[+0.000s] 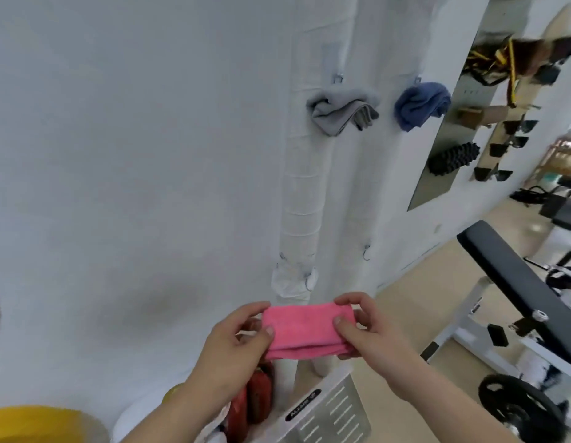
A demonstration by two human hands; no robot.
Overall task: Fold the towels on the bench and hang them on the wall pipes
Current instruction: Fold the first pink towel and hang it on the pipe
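A folded pink towel is held up in front of the white wall, low in the view. My left hand pinches its left edge and my right hand pinches its right edge. Two white vertical wall pipes rise behind it, the left pipe and the right pipe. A grey towel hangs bunched on the left pipe and a blue towel hangs on the right one, both well above my hands.
A dark padded gym bench on a white frame stands at the right, with a black weight plate below it. Red objects and a white metal step sit under my hands. A mirror hangs on the right wall.
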